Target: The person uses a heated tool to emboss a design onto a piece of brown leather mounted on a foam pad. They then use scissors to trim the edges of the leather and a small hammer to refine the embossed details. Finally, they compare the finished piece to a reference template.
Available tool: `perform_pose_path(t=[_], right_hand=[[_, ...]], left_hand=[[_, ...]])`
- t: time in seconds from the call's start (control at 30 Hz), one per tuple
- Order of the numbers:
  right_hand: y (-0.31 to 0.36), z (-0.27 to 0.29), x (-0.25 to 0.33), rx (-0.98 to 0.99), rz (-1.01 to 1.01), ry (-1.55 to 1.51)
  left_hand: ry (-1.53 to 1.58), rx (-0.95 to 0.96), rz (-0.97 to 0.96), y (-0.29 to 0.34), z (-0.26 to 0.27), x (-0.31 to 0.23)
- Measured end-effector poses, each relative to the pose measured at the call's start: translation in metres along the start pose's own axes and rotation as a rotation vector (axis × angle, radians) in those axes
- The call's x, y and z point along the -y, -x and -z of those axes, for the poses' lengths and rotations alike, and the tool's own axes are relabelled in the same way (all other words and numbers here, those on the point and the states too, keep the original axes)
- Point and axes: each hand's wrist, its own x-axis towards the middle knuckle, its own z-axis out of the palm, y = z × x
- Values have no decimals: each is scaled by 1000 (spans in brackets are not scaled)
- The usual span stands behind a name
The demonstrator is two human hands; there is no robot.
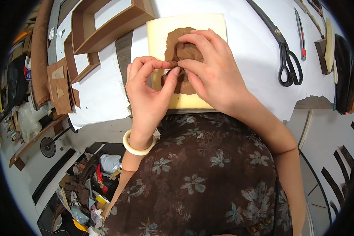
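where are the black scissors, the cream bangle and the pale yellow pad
Black scissors (277,32): head view, on the pivot screw.
Cream bangle (137,152): head view, on the near part of the ring.
Pale yellow pad (157,35): head view, bare upper left area.

Sheet material (175,43) on pad (156,35) | frames (118,29) left of pad | scissors (278,33) right (utility knife (300,35) farther right)

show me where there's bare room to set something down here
The widest bare patch is the white paper between the right hand and the black scissors. Another white sheet has room left of the left hand, below the brown frames. Crowded: the yellow pad with the brown piece, and the upper right.
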Motion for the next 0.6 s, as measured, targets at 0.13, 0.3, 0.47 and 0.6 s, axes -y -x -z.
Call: perform_pose_path(t=[0.13, 0.3, 0.47, 0.6], right_hand=[[0, 2, 1, 22, -12, 9], [-1, 1, 1, 37, -31, 32], [0, 1, 1, 39, -41, 43], [0, -1, 1, 35, -34, 69]], left_hand=[[66, 17, 9, 1, -2, 3], [97, 25, 60, 4, -1, 3], [205, 41, 126, 8, -4, 14], [99, 64, 124, 5, 3, 5]])
